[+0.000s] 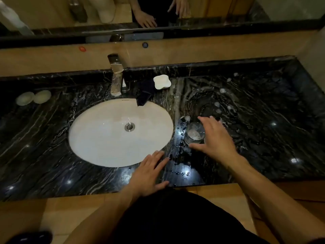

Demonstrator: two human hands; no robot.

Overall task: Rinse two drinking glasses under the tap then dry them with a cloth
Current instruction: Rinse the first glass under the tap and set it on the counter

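Drinking glass [194, 136] beside the sink [98, 147]: right side hidden under the right hand [214, 138]; second glass not discernible; dark cloth [145, 93] behind the sink: folds too dim to resolve.

A white soap dish [162, 82] stands at the back edge of the black marble counter [263, 124], right of the basin. Two pale round objects [33, 97] lie side by side near the counter's left end. A mirror [228, 9] runs along the wall above the counter.

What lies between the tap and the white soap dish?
In the head view, a dark cloth lies between the tap and the soap dish, its corner hanging over the basin rim.
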